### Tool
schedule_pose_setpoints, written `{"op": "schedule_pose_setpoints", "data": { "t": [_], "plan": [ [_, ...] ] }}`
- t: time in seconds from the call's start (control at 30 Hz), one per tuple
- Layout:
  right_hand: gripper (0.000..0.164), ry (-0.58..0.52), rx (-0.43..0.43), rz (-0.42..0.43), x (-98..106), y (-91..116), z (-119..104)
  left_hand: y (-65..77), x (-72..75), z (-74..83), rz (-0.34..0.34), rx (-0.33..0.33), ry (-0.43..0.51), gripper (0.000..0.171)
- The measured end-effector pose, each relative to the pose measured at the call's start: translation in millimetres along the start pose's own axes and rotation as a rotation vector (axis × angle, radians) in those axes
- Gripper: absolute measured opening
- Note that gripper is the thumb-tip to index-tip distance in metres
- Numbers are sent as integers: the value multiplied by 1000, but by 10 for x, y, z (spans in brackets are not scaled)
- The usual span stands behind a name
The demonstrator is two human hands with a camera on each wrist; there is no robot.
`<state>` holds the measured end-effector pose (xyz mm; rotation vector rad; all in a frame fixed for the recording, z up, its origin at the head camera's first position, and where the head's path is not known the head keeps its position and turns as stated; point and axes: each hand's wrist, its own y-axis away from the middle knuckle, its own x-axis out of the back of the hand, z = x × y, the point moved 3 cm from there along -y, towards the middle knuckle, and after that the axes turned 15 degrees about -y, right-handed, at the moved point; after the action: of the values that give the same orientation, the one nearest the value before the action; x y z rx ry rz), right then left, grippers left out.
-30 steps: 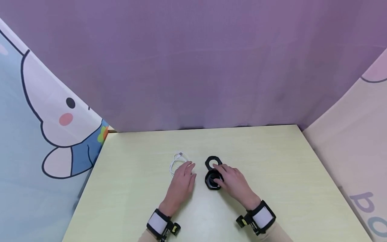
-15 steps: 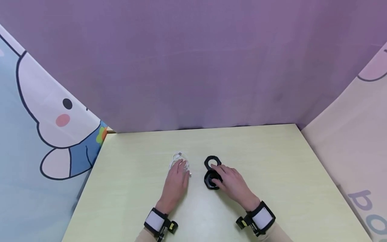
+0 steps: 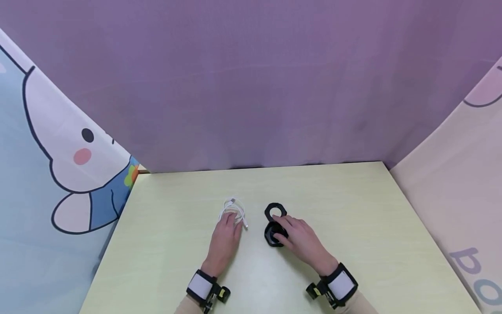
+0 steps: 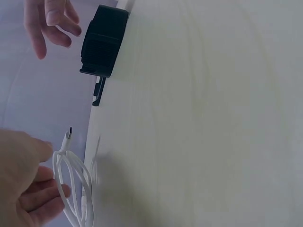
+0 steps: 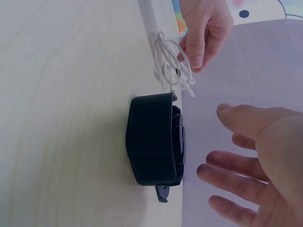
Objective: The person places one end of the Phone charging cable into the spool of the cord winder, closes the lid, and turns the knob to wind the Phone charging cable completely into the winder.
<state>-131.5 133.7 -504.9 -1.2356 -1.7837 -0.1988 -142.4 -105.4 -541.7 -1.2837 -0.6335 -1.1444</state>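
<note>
In the head view, a coiled white charging cable (image 3: 234, 208) lies on the table left of the middle, and my left hand (image 3: 224, 240) holds its near side. The left wrist view shows the thumb and fingers around the coil's edge, beside the plug of the cable (image 4: 68, 139). To the right stands a black octagonal container (image 3: 271, 237) with textured sides. Behind it extends a black ring-shaped flap (image 3: 276, 206). Over the container's right side hovers my right hand (image 3: 303, 240); in the right wrist view its fingers are spread and apart from the container (image 5: 151, 139).
A pale wooden table (image 3: 333, 196) carries these things. A purple cloth wall (image 3: 251, 87) rises behind its far edge, and printed cloth panels stand at the left and right. Each wrist wears a black strap with a camera.
My left hand has moved left onto the cable and then slightly back toward me, its fingers closing on the coil. The right hand stays over the container.
</note>
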Motion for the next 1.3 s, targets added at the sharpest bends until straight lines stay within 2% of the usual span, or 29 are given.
{"op": "schedule_pose_setpoints", "data": {
  "t": [0.17, 0.37, 0.5, 0.7, 0.93, 1.1, 1.3],
  "plan": [
    [52, -3, 11, -8, -20, -1, -11, 4, -18, -15, -32, 8, 8, 20],
    [51, -1, 20, -16, -28, -4, -23, 20, -30, -28, -11, -26, -17, 10],
    [51, 6, 28, -15, -21, -7, -28, 10, 17, -26, 49, -40, -38, 10],
    [51, -18, 54, 15, -30, -39, -48, -37, 123, -78, 202, -73, -37, 7],
    [49, -41, 96, 35, -60, -85, -118, -60, 329, -137, 354, -92, 4, 15],
    [46, -56, 126, 62, -74, -109, -167, -64, 479, -122, 380, -106, 10, 17],
    [48, -65, 169, 104, -70, -145, -241, -43, 593, -77, 401, -146, 45, 15]
  ]
}}
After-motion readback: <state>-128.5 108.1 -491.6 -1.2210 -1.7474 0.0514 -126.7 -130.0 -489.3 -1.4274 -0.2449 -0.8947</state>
